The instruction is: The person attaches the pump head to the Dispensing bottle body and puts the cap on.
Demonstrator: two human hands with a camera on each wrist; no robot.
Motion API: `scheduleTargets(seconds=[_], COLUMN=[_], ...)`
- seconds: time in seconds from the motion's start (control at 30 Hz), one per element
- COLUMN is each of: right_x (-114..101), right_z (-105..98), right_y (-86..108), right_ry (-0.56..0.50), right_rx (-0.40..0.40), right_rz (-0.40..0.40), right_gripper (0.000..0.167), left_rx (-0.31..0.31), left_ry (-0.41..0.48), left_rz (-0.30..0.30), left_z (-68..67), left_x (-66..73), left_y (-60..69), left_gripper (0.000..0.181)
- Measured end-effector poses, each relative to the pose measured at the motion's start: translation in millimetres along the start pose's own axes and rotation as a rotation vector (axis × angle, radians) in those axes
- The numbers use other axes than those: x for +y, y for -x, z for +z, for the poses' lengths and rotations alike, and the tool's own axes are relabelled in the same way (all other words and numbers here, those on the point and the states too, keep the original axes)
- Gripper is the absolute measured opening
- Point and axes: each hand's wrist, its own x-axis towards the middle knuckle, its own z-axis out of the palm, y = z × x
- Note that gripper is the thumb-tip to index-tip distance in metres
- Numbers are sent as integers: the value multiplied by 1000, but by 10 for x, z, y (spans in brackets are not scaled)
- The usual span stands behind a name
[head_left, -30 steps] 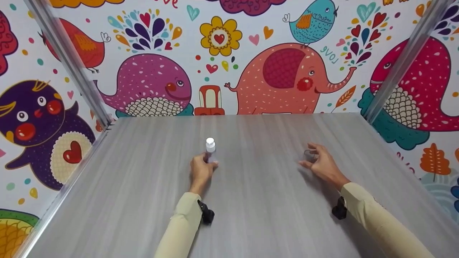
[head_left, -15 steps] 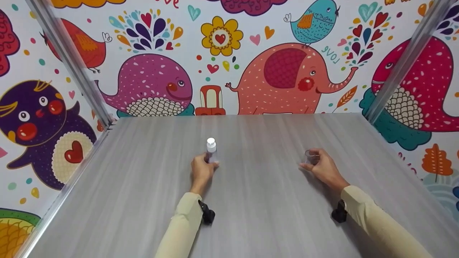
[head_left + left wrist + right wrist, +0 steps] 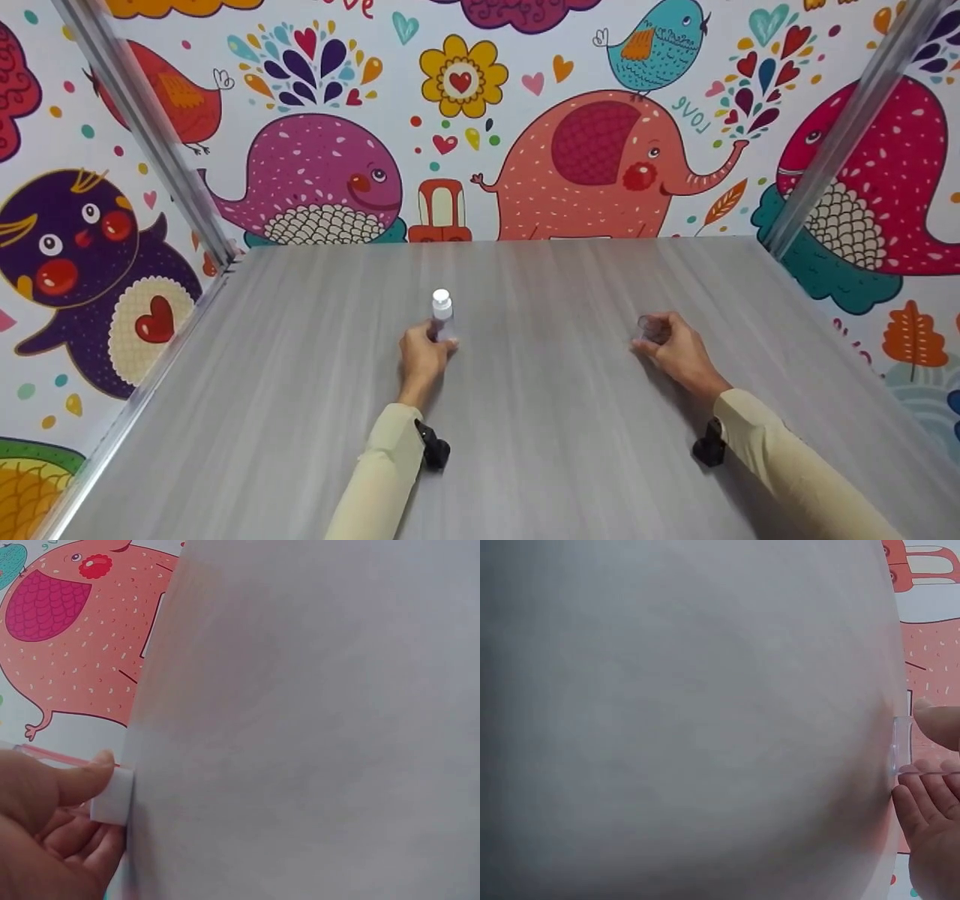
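Note:
My left hand (image 3: 424, 352) grips a small upright bottle (image 3: 442, 307) with a white top and a clear body, left of the table's middle. The left wrist view shows thumb and fingers around the lower part of the bottle (image 3: 112, 796), whose white base is at the table. Well to the right, my right hand (image 3: 675, 349) holds a small clear plastic cup (image 3: 645, 328) between thumb and fingers. In the right wrist view the thick bottom of the cup (image 3: 902, 744) shows close to the tabletop; the fingers lie behind its clear wall.
Both hands work over a grey wood-grain table (image 3: 540, 420). Metal posts (image 3: 150, 135) stand at its two far corners. A wall (image 3: 517, 172) printed with cartoon animals rises behind and beside it. A black wrist camera (image 3: 433, 448) is strapped at each sleeve.
My right hand's fingers have drawn in around the clear cup and the hand has come slightly nearer. My left hand and the bottle keep their place.

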Motion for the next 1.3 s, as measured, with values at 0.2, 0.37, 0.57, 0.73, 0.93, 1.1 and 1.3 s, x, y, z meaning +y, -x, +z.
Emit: scheduleTargets(seconds=[0.2, 0.37, 0.57, 0.73, 0.93, 1.1, 1.3], right_x=[-15, -37, -30, -25, -40, -67, -105], right_z=[23, 38, 41, 34, 38, 53, 77], right_y=[3, 9, 8, 4, 10, 3, 0], right_ry=[9, 24, -16, -41, -49, -86, -140], right_rx=[24, 36, 27, 46, 70, 86, 119], right_rz=[32, 38, 38, 35, 12, 21, 48], right_gripper=[44, 43, 45, 45, 45, 45, 43], left_rx=[-7, -15, -12, -10, 6, 24, 23], left_ry=[14, 29, 19, 19, 22, 43, 23], left_rz=[-1, -14, -12, -11, 0, 21, 37], left_z=[1, -2, -6, -13, -4, 5, 27], left_x=[-10, -9, -16, -4, -3, -7, -28], left_y=[2, 11, 19, 23, 16, 15, -14], left_gripper=[24, 24, 22, 20, 18, 18, 21])
